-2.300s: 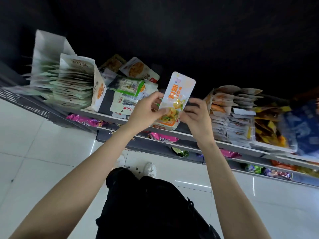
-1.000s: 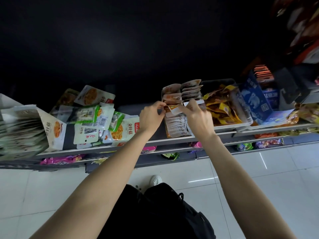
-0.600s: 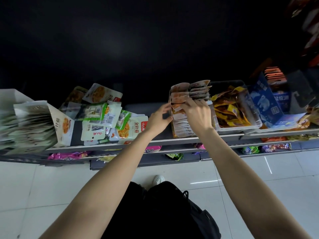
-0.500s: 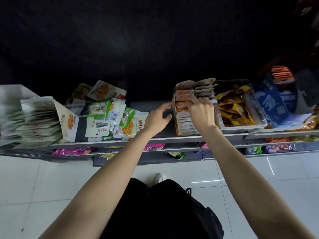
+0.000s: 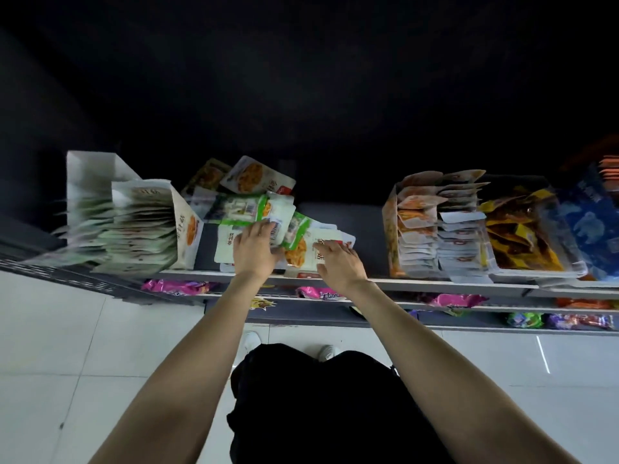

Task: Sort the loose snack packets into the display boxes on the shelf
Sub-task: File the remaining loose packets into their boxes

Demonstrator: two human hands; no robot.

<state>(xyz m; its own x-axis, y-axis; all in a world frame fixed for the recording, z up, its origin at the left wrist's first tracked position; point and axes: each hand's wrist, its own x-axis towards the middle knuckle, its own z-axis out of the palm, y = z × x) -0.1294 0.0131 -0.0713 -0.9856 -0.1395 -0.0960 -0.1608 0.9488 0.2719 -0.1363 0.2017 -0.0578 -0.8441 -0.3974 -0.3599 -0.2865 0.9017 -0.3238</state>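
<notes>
Dark shelf (image 5: 418, 283), both hands' fingers spread — left hand (image 5: 252, 250), right hand (image 5: 340, 265) — flat on loose packets (image 5: 246, 209)

Glossy plastic-film snack packets (image 5: 254, 209) (some foil-like), matt cardboard display box (image 5: 186, 229), shiny smooth floor tiles (image 5: 50, 329).

Your arms are bare from the bottom of the view to the wrists: no sleeve shows on either forearm, and you wear no watch, band or glove on your left hand (image 5: 255, 251) or your right hand (image 5: 340, 264). Below them you are dressed in black, loose fabric with soft folds, its cut too dark to make out. On your feet are white shoes (image 5: 328, 352), only the toes showing past the black cloth
</notes>
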